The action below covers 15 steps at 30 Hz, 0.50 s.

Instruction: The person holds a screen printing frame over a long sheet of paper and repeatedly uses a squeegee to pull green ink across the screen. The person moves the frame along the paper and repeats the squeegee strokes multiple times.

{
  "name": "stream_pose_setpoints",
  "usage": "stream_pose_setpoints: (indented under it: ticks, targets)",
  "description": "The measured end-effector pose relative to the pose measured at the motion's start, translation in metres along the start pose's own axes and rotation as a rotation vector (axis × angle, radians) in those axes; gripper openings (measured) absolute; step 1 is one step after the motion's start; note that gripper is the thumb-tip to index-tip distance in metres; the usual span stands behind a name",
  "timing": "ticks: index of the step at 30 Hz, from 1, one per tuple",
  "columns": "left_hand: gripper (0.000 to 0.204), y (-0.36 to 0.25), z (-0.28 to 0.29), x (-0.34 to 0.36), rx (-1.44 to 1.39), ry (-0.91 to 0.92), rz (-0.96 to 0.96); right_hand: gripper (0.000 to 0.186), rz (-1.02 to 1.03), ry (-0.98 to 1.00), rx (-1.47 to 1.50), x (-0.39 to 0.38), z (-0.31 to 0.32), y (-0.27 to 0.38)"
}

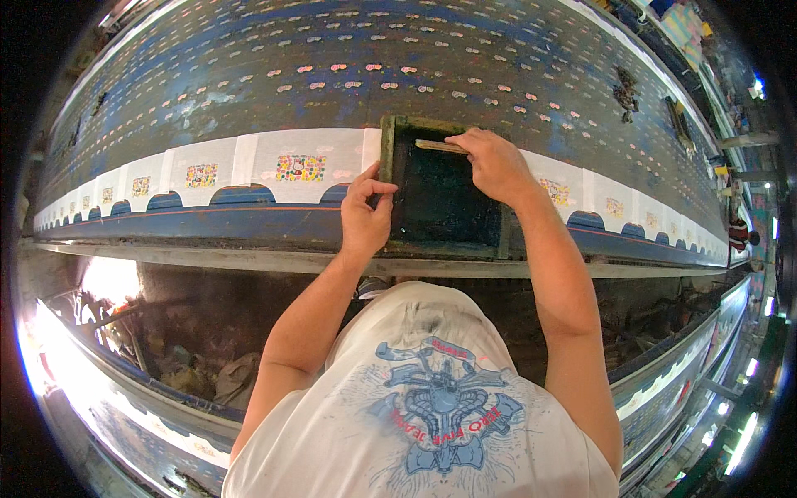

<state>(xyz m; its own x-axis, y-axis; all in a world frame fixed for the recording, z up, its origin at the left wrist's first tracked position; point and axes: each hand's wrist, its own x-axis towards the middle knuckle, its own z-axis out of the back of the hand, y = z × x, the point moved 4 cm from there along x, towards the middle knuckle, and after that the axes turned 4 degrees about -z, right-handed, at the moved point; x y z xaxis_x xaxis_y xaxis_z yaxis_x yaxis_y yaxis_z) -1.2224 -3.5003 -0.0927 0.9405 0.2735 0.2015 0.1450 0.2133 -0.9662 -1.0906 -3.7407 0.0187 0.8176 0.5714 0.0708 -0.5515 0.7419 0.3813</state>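
While my right hand (496, 163) grips one flat wooden strip (440, 146) over the dark, glossy screen (448, 199), my left hand (368, 212) bends its fingers at the single frame's (388, 153) left edge; whether they grip, I cannot tell. The frame lies on a long, blue-stained counter (224, 95), interrupting one row of white printed cloth (222, 149).

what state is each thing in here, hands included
right hand: closed on the wooden strip
left hand: fingers bent, at the frame's left side; grip unclear
wooden strip: held inside the frame's outline, near its far side
frame: lying over the row, dark inside
white pieces: laid out in a row, several printed in many colours
table: stained and marked
shirt: worn, smudged
lamp: lit
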Motion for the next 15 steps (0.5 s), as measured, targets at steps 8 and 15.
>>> stream_pose_setpoints:
  ticks: [8,15]
  targets:
    - [0.015,-0.001,0.001,0.004,0.028,0.026,-0.028,0.049,0.071,-0.091,-0.070,-0.054,-0.022,0.029]
    - [0.023,0.012,-0.002,0.000,-0.213,0.000,0.078,0.045,0.031,-0.038,-0.053,-0.107,-0.028,0.063]
